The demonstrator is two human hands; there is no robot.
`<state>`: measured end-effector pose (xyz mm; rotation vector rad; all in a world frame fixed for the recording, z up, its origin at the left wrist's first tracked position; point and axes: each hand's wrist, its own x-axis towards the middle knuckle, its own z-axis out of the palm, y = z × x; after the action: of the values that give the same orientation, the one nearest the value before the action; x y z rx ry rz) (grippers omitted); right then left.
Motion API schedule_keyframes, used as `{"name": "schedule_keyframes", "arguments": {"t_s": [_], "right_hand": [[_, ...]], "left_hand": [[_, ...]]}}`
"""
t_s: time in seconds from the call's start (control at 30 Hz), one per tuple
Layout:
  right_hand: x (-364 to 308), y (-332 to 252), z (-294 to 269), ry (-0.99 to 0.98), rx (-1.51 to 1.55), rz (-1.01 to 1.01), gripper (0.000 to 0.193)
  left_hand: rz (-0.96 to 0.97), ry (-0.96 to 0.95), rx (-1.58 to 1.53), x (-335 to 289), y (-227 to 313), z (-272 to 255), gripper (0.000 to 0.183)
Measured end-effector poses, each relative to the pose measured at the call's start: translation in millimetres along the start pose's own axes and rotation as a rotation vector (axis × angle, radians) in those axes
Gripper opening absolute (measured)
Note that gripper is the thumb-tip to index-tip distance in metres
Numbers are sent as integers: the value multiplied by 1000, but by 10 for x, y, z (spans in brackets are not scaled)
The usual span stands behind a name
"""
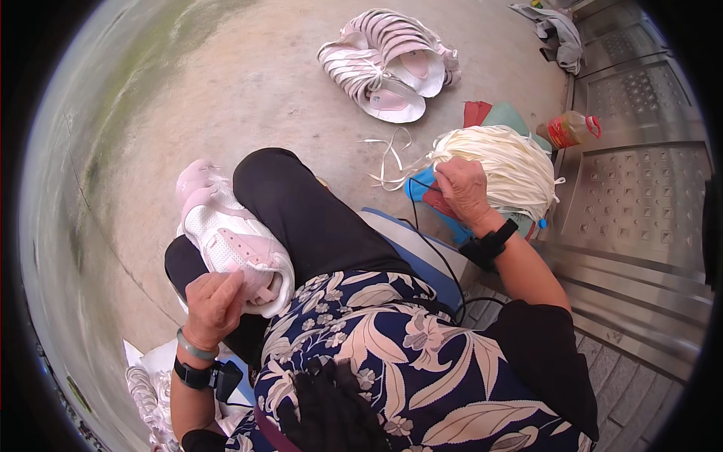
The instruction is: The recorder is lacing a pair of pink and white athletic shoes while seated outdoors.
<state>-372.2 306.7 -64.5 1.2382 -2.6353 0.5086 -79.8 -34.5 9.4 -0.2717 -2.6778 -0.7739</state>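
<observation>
A pink and white sneaker [226, 233] rests across my left thigh, its opening toward me. My left hand [213, 305] is closed at the shoe's collar, thumb and fingers pinching its edge beside the tongue. Off to the right lies a thick bundle of cream shoelaces [501, 162]. My right hand [463, 188] is closed over the near left end of this bundle, fingertips pinched on a lace; the exact grip is partly hidden by the fingers. A few loose lace ends [390, 162] trail on the floor left of the bundle.
Nested pink and white sneakers [388, 64] lie on the concrete floor ahead. More white shoe pieces [151, 395] sit at lower left. A red-labelled bottle [570, 129] stands near the metal panel [640, 196] on the right. A black cable [448, 264] runs past my right side.
</observation>
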Motion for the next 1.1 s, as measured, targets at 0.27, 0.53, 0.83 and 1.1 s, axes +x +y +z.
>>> {"name": "schedule_keyframes", "arguments": {"t_s": [0.27,0.53,0.83,1.1], "right_hand": [[-84,650,157,-66,-167,190,6],[-42,753,193,-224,-293,207,8],[183,665,62,-283,-292,70,10],[1040,-1135,243,-350,489,87,15]], "left_hand": [[-457,187,-89,-300,-259,-54,6],[-651,245,-143,-477,-366,-61,8],[-744,307,-272,-548,-444,-65,12],[-840,318,-693,-169,-296,-274,31]]}}
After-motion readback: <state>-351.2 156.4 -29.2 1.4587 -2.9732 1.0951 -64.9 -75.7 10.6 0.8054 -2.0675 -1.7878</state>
